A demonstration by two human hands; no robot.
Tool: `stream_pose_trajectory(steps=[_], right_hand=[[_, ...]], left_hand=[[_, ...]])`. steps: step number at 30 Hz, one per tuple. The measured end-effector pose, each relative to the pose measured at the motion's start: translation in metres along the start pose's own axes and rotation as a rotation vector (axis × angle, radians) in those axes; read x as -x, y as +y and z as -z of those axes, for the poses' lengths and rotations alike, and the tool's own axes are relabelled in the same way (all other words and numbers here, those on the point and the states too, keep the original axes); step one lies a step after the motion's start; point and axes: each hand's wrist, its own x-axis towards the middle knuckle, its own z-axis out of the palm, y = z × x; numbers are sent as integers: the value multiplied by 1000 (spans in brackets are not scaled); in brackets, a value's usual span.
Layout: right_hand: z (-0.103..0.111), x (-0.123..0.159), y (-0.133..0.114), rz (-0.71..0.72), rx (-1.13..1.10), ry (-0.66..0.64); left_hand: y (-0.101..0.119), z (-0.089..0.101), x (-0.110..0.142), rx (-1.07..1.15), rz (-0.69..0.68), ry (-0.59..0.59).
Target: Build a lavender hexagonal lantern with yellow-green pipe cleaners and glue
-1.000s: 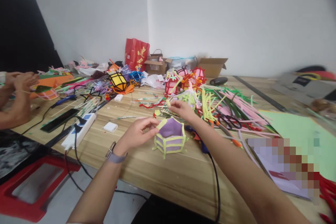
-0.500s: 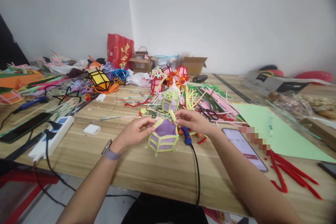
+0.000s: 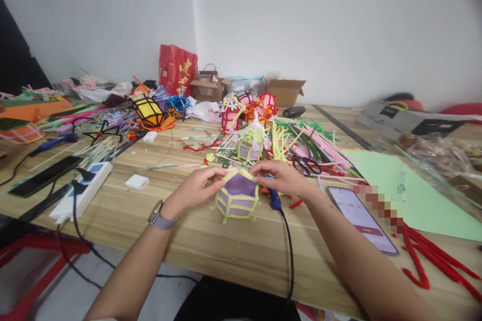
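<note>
A small purple lantern with a yellow-green pipe-cleaner frame (image 3: 237,201) stands on the wooden table (image 3: 233,256) in front of me. My left hand (image 3: 198,188) pinches the left side of its top rim; a watch sits on that wrist. My right hand (image 3: 280,178) pinches the rim's right side, holding a short yellow-green pipe-cleaner piece against it. A blue glue gun (image 3: 274,200) with a black cable lies just right of the lantern, partly under my right hand.
A heap of coloured pipe cleaners (image 3: 301,143), scissors (image 3: 305,164) and finished lanterns (image 3: 248,143) lies behind. A phone (image 3: 361,219), green paper (image 3: 402,190) and red pipe cleaners (image 3: 433,261) are at right. A power strip (image 3: 81,193), white charger (image 3: 137,182) and black phone (image 3: 45,175) are at left.
My right hand came back from the pipe-cleaner heap to the lantern's rim with a yellow-green piece. My view swung right, so the other person's hands at far left left the picture.
</note>
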Motion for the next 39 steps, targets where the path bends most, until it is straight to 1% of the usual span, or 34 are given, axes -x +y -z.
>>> stream_pose_trajectory(steps=[5,11,17,23,32,35,39], right_hand=[[-2,-2,-3,58,59,10],[-1,-2,-5,53,80,-8],[-1,-2,-6,32,78,1],[0,-1,1,100,108,45],[2,-1,-1,49,99,18],[2,-1,-2,32,78,9],[3,-1,-2,14,63,2]], left_hand=[[4,1,0,-77,-8,-11],[4,-1,3,-104,-17,9],[6,-1,1,-124,17,34],[8,1,-1,-121,74,57],[7,-1,1,-15,134,85],[10,0,1,-35,143,77],[14,1,0,-89,112,80]])
